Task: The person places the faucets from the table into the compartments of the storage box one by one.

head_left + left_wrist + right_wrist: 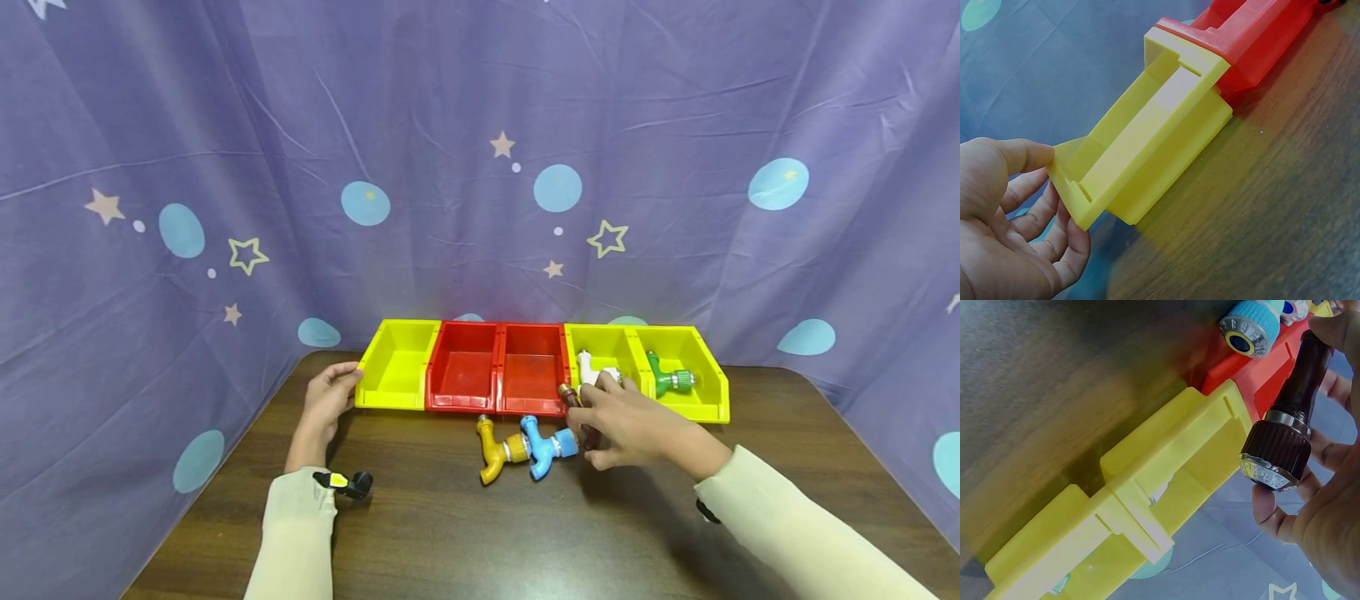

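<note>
My right hand point(633, 423) grips a dark brown tap point(1286, 434) in front of the bins, near the right red bin point(532, 367). Its ribbed collar and silvery end show in the right wrist view; in the head view my fingers hide much of it. At the far left, my left hand point(327, 404) holds the outer side edge of a yellow bin point(1138, 144) between thumb and fingers. On the table, a mustard-yellow tap point(492, 454) and a light blue tap point(542, 448) lie side by side.
Five joined bins stand along the back of the wooden table point(450, 533). A white tap point(588, 367) lies in the inner right yellow bin and a green tap point(663, 377) in the outermost one. Left of the middle is another red bin point(462, 367). A purple curtain point(465, 108) hangs behind.
</note>
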`<action>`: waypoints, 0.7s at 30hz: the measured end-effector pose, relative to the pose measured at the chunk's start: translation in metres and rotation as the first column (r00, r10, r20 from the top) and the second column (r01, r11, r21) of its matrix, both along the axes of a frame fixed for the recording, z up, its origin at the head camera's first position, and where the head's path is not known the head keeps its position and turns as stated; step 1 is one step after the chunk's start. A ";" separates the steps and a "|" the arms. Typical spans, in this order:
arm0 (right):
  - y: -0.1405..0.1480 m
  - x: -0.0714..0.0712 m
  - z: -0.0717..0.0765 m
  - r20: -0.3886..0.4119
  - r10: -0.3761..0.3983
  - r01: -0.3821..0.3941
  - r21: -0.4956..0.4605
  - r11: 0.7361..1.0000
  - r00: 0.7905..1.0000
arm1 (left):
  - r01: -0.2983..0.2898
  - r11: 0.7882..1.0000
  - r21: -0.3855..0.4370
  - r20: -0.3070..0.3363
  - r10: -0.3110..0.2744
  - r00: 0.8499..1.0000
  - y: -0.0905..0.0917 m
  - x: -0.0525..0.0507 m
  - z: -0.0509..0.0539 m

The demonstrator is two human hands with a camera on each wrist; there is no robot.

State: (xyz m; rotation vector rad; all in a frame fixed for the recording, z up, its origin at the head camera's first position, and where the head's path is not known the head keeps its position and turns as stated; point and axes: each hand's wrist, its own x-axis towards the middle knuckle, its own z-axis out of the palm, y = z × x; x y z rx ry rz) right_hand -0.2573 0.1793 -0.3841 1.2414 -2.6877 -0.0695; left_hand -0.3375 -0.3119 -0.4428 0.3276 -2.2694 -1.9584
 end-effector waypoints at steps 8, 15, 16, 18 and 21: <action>-0.011 -0.012 0.008 0.036 -0.025 0.026 -0.023 0.999 0.999 | 0.009 1.000 -0.002 -0.004 -0.009 1.000 0.000 0.001 0.002; -0.026 -0.020 0.013 0.039 -0.040 0.040 -0.020 0.999 0.998 | 0.011 1.000 -0.015 -0.011 -0.011 1.000 0.000 0.002 0.001; -0.028 -0.022 0.013 0.038 -0.041 0.041 -0.021 0.999 0.998 | 0.014 1.000 -0.018 -0.010 -0.014 1.000 -0.001 0.002 0.002; -0.031 -0.024 0.013 0.037 -0.035 0.036 -0.029 0.999 0.999 | 0.013 1.000 -0.022 -0.011 -0.013 1.000 0.000 0.003 0.002; -0.035 -0.029 0.012 0.019 -0.020 0.021 -0.048 0.999 1.000 | 0.009 1.000 -0.025 -0.011 -0.009 1.000 0.000 0.003 0.002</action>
